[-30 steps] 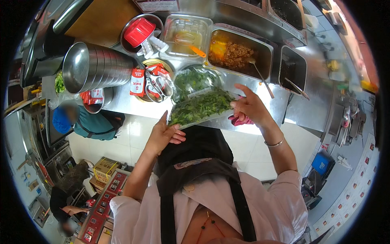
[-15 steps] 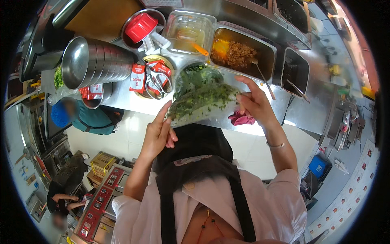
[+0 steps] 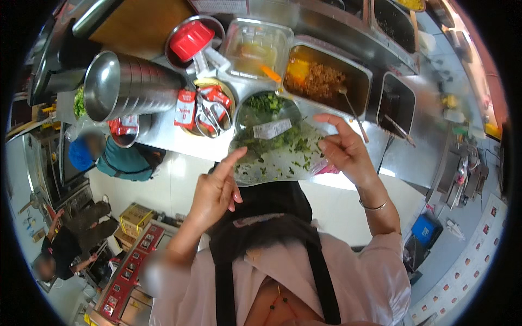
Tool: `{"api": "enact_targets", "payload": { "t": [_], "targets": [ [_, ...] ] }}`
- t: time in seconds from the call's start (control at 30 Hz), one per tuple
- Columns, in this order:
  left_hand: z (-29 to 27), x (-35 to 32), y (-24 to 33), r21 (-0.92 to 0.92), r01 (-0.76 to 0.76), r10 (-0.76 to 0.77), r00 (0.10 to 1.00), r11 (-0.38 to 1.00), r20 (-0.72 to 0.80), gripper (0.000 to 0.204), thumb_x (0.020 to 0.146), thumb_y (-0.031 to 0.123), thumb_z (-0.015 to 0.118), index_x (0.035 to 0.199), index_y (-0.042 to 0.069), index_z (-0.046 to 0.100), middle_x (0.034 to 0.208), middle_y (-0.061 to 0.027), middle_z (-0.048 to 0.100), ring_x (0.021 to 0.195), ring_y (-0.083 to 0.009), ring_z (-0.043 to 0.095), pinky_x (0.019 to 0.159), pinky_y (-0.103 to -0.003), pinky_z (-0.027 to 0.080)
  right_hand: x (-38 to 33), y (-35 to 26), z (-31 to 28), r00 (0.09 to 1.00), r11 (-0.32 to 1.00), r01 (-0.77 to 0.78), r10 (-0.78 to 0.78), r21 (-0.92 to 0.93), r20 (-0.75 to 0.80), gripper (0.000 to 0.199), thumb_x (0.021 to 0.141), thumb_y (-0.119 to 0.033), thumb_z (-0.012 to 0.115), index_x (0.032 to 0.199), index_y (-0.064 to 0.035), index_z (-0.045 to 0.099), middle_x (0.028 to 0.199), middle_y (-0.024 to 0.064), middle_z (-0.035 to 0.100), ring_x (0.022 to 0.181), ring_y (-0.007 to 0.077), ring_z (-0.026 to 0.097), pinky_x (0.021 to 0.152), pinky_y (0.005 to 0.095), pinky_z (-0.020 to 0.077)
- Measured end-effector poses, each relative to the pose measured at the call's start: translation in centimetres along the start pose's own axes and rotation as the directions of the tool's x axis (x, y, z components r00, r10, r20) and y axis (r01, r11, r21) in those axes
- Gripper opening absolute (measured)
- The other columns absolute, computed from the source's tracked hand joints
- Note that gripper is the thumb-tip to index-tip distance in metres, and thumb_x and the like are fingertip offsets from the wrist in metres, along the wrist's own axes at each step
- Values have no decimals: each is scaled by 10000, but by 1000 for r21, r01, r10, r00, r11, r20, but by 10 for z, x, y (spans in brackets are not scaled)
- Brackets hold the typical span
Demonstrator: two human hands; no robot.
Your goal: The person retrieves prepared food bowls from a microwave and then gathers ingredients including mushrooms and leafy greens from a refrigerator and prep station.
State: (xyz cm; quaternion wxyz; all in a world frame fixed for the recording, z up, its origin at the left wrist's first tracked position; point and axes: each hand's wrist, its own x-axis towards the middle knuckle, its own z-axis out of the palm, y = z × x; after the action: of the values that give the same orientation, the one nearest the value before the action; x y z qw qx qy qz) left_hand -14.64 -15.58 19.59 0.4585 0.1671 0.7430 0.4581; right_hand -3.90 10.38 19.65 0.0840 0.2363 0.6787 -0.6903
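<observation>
Both hands hold up a clear plastic bag (image 3: 277,155) with chopped green herbs over a steel counter (image 3: 163,138). My left hand (image 3: 217,187) pinches the bag's lower left corner. My right hand (image 3: 342,149) grips its right edge, a thin bracelet on the wrist. The bag hangs tilted over a round container of chopped greens (image 3: 266,106), and bits of herb cling to its inside. A white label sits on the bag's upper side.
A stack of steel bowls (image 3: 125,92) lies on its side at the left. Behind are a red-lidded pot (image 3: 190,38), a clear tub (image 3: 255,49), a tray of orange-brown food (image 3: 321,81) with a spoon, and scissors in a dish (image 3: 209,108). Other people (image 3: 103,155) stand below left.
The bag has tipped over further toward the round container and much of the herb mass has left it; only scattered bits remain inside. Both hands shifted slightly with it.
</observation>
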Motion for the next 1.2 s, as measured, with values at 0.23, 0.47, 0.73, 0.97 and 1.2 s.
{"api": "enact_targets", "payload": {
  "t": [0.23,0.47,0.73,0.97,1.2],
  "targets": [
    [2,11,-2,28,4,-5,999,1000,42,510,801,-126,318,1254,75,439,509,-40,473,439,-108,533,410,-230,441,12,-1,9,997,991,32,-22,-130,74,400,859,8,473,1240,-101,424,539,-35,409,480,34,364,462,195,317],
    [-15,3,2,45,-22,22,1000,999,11,511,849,-65,367,1327,116,355,539,-34,532,455,-109,553,437,-233,456,10,-18,5,988,987,37,-12,-156,156,412,877,-40,489,1271,-110,389,534,-21,412,490,34,414,470,193,341],
    [-6,-11,-37,-51,132,-126,986,990,110,545,941,216,401,1413,124,145,740,-102,631,592,-166,625,568,-270,513,-13,25,-17,972,941,-235,229,244,52,416,918,-289,464,1245,-38,407,561,-34,464,489,43,446,481,178,355],
    [11,34,-129,-623,347,-262,938,701,227,790,877,554,391,1416,75,67,1191,-216,502,980,-254,581,742,-333,513,15,164,0,912,890,-313,379,332,-156,543,871,-401,541,1219,-5,416,1066,96,529,907,156,554,749,291,471],
    [33,88,-142,-390,205,-257,963,898,-86,587,870,296,576,1261,-86,365,864,-118,633,582,-110,517,523,-247,423,45,88,12,919,903,-395,387,-169,-77,558,818,-236,631,1223,57,384,1139,201,518,921,211,580,701,296,504]
  ]
}}
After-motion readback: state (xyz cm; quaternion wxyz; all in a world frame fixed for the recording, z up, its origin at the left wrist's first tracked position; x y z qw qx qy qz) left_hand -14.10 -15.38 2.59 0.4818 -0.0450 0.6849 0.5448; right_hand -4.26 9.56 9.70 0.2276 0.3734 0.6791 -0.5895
